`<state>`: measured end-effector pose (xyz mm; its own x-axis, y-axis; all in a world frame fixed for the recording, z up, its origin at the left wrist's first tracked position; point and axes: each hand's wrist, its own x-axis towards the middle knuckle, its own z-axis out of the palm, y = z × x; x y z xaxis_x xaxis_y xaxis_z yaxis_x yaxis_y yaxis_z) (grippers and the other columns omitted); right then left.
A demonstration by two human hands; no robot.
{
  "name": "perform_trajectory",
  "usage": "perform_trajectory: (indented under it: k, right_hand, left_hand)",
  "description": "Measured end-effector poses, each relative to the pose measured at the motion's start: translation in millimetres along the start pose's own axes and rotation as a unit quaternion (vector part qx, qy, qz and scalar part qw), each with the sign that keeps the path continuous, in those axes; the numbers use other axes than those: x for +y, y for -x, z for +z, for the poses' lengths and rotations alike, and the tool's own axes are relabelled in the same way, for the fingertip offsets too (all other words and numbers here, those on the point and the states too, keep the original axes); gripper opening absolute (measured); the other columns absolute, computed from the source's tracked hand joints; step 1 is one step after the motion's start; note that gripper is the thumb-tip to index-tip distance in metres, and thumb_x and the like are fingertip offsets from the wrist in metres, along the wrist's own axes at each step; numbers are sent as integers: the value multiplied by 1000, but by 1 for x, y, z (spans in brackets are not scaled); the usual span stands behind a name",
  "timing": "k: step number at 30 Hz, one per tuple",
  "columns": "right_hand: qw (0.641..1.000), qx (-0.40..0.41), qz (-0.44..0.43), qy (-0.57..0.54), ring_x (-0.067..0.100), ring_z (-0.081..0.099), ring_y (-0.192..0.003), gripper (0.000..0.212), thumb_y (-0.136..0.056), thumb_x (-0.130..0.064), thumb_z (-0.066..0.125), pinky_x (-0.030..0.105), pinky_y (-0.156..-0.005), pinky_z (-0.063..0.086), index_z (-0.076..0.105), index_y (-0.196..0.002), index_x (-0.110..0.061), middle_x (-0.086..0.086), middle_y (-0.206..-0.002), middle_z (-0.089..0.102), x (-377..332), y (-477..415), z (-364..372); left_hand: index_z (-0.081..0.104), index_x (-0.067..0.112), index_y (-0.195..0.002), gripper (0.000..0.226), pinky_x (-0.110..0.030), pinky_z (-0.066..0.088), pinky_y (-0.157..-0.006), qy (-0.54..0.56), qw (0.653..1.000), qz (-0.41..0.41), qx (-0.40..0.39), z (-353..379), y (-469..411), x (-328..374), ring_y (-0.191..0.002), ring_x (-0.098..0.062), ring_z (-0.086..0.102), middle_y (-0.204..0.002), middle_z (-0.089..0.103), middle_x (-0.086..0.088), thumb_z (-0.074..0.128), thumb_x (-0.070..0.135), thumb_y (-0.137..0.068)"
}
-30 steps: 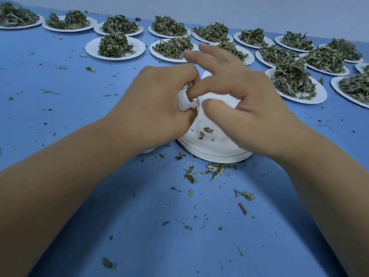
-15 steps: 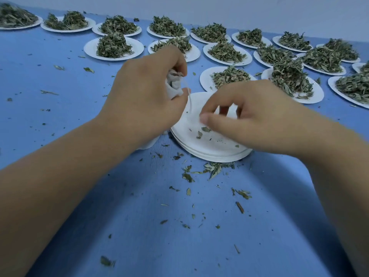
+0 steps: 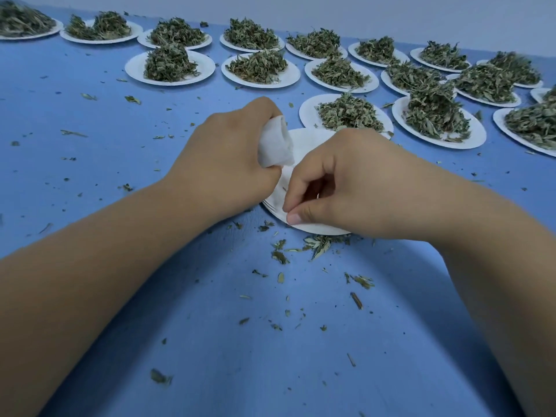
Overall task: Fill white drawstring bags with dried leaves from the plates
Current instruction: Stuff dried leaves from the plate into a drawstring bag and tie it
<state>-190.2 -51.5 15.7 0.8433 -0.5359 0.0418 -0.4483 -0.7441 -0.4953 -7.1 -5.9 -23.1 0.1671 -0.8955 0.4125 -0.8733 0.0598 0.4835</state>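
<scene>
A herb-packing workroom: blue table (image 3: 90,164) lined with leaf-heaped plates (image 3: 437,124) (many, white).

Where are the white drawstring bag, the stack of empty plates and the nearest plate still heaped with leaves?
white drawstring bag (image 3: 275,144), head view, cloth body.
stack of empty plates (image 3: 313,227), head view, near rim.
nearest heaped plate (image 3: 307,111), head view, bare left rim.

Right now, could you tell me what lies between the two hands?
In the head view, the white bag gripped by the left hand and a stack of emptied plates separate it from the right hand.
</scene>
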Motion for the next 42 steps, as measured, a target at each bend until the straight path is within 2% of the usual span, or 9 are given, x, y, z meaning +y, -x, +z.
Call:
perform_trajectory:
  k: [5,11,15,22,27,35,38,39,42]
  right_hand:
    - [999,15,4,-52,-2,67,-68,13,-80,-14,84,10,-64,50,80,-78,-26,-19,-73,73,3,1,-8]
    - [937,301,35,-171,11,72,-72,10,-81,-14,84,25,-68,59,77,-82,-20,-6,-76,75,12,-6,-7]
    - [921,336,19,-196,9,72,-75,13,-81,-7,83,26,-74,59,75,-88,-16,-6,-80,75,8,-13,11]
    - [957,250,-36,-142,-1,70,-95,34,-89,-3,65,20,-81,50,69,-114,-26,-11,-90,78,-1,-10,16]
    - [963,247,-56,-88,7,69,-86,15,-89,-5,68,38,-70,50,71,-98,-17,-11,-88,73,1,8,4]
    - [988,-46,-76,126,9,61,-89,43,-85,-12,74,39,-78,54,75,-112,-46,-9,-97,57,-11,51,-7]
    - [980,-116,-7,158,-1,57,-97,33,-99,-18,62,7,-62,42,70,-122,-40,-14,-81,44,-21,39,-4]
    - [983,-114,-1,144,-1,58,-98,28,-103,-20,57,8,-58,38,70,-122,-36,-15,-78,43,-23,34,-2]
    - [938,-201,-122,255,28,51,-130,40,-107,-11,44,9,-50,37,52,-146,-6,16,-116,63,-10,37,6]
  left_hand:
    - [54,30,-114,43,-35,48,-74,15,999,-29,12,-3,-2,-3,-90,-21,58,-100,64,8,72,37,-76]
    - [55,27,-107,52,-30,46,-66,-9,998,-53,-19,-5,-6,-8,-87,-19,57,-95,61,8,72,63,-74]
    - [53,23,-92,37,-36,44,-63,-32,999,11,5,-1,-3,-2,-78,-22,54,-83,56,7,71,52,-78]
    - [59,28,-114,42,-40,52,-70,-34,998,43,14,-3,0,2,-81,-20,60,-86,64,9,58,42,-75]
    - [54,18,-92,24,-43,48,-62,-42,998,52,5,-3,-1,-3,-73,-27,54,-76,57,2,65,36,-80]
    - [54,18,-96,20,-42,45,-63,-79,990,120,9,0,3,5,-73,-31,52,-82,57,0,62,29,-81]
    - [53,18,-95,18,-42,44,-63,-77,990,117,8,1,3,5,-73,-31,52,-82,57,0,62,29,-82]
    - [53,18,-95,19,-42,45,-63,-74,991,115,9,1,3,5,-73,-30,52,-82,57,0,62,29,-83]
    - [55,17,-96,19,-42,45,-63,-69,991,116,12,1,5,4,-73,-30,51,-82,57,0,61,29,-82]
